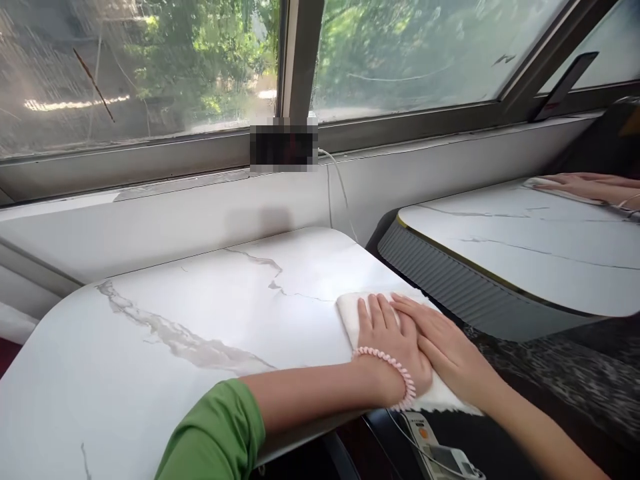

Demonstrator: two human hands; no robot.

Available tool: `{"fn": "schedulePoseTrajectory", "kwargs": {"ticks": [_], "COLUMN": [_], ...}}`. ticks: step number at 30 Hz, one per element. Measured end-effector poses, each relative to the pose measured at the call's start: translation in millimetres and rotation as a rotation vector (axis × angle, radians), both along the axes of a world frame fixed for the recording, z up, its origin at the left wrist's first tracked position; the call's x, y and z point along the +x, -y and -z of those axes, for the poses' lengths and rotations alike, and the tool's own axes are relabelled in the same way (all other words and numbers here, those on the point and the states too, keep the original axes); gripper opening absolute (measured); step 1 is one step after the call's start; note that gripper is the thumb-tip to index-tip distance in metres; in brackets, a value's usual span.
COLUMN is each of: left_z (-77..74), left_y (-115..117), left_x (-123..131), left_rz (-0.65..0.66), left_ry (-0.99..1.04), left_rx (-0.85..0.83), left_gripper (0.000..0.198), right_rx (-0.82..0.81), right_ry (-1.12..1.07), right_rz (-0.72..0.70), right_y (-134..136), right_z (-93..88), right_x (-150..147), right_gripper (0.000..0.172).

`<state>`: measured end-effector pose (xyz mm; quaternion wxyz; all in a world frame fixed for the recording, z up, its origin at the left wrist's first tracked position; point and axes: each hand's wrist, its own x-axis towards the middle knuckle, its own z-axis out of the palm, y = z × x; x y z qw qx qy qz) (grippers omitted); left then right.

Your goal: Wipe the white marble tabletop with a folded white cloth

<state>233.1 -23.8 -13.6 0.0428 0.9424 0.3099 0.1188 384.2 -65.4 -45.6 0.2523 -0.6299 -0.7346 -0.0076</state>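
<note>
My left hand lies flat on a folded white cloth, its fingers stretched forward. A pink coiled band circles that wrist. Beside it, my right hand also rests flat on the cloth, fingers extended, its fingertips close to the left hand's. The cloth sits at the right edge of a white marble-patterned table, and its lower part hangs past the edge. Both palms press down from above; neither hand is wrapped round the cloth.
Another person's hand is on a cloth at a second marble-patterned table to the right. A dark blurred object with a white cable stands on the window ledge. Below the near table's edge is a power strip with an orange button.
</note>
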Motion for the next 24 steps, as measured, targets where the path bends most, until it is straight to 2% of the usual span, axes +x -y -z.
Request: {"fn": "schedulePoseTrajectory", "kwargs": {"ticks": [3,6,9,15,18,21,24], "left_z": [0.9,2.7,4.9,7.5,5.8,4.2,4.6], "left_y": [-8.5,-30.5,-64.4,-153.9,-191.5,-217.8,-231.7], "left_x": [2.3,6.1,11.4,20.7,24.0,26.6,28.3], "left_rz": [0.001,-0.037,-0.091,-0.205,-0.277,-0.291,-0.268], "left_ry": [-0.005,-0.018,-0.024,0.003,0.01,0.007,-0.013], "left_rx": [-0.029,-0.061,-0.083,-0.057,-0.041,-0.021,-0.028], "left_gripper": [0.063,0.064,0.064,0.06,0.055,0.05,0.048], "right_rx": [0.004,-0.009,-0.016,-0.036,-0.039,-0.036,-0.046], "right_ry": [0.007,0.019,0.025,0.039,0.034,0.029,0.038], "right_rz": [-0.009,-0.052,-0.078,-0.117,-0.141,-0.12,-0.102], "right_y": [-10.5,-40.1,-80.2,-181.7,-225.0,-251.4,-260.9], "right_z": [0.8,-0.5,-2.9,-6.2,-7.8,-9.6,-10.8], "right_x": [2.0,4.2,6.2,10.7,11.8,11.7,13.0], "right_gripper": [0.047,0.049,0.048,0.046,0.047,0.047,0.046]}}
